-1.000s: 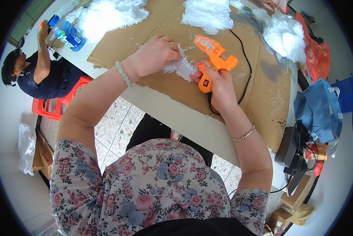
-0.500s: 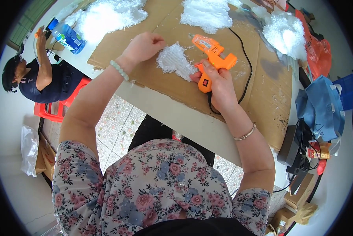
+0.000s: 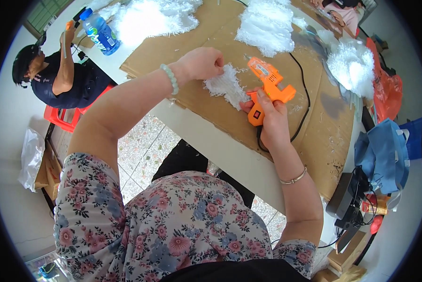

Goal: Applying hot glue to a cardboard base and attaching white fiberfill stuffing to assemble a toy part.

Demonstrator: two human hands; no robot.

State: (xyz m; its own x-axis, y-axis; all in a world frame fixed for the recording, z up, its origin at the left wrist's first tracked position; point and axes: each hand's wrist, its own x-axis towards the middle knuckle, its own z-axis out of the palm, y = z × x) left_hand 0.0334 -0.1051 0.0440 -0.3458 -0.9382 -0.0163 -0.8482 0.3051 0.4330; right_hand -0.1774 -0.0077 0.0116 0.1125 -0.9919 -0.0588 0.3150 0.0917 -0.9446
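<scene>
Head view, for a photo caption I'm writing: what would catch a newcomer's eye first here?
The bright orange plastic glue gun stands out most, gripped in the right hand at the middle of the brown cardboard sheet. Beside it, the left hand pinches a small white fluffy fibre piece. Bigger white fluffy piles lie along the far edge.

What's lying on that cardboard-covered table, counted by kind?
White fluffy piles: 4, namely the small one under the left hand, plus three bigger.
Orange glue gun, in the right hand: 1.
Blue drink bottle: 1.
Cardboard sheet: 1.
Total: 7.
</scene>
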